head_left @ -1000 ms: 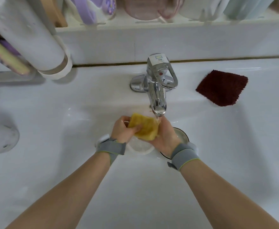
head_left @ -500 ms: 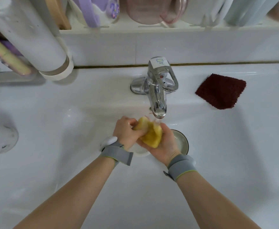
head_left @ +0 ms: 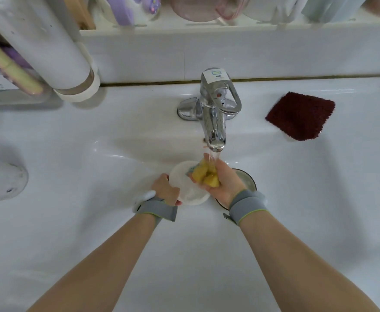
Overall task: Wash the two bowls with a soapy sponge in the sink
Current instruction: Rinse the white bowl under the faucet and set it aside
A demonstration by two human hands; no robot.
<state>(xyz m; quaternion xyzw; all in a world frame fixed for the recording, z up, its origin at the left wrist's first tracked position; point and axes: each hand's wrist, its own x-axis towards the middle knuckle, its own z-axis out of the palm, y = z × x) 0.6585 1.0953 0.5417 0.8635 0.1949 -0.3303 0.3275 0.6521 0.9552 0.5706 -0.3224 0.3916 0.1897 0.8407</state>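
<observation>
Left hand (head_left: 165, 191) now off the yellow sponge (head_left: 204, 175), fingers clamped on white bowl (head_left: 185, 184) rim, right hand (head_left: 224, 183) squeezing sponge alone under running tap (head_left: 215, 122), second bowl (head_left: 247, 180) near sink (head_left: 94, 221) centre

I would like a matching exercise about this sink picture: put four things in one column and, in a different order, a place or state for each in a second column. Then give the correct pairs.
Things
1. sponge
2. white bowl
3. red cloth
4. tap

Places or states
A. lies on the sink ledge, right of the tap
B. squeezed in the right hand under the stream
C. running water
D. held at its rim by the left hand

Pairs: 1-B, 2-D, 3-A, 4-C
</observation>
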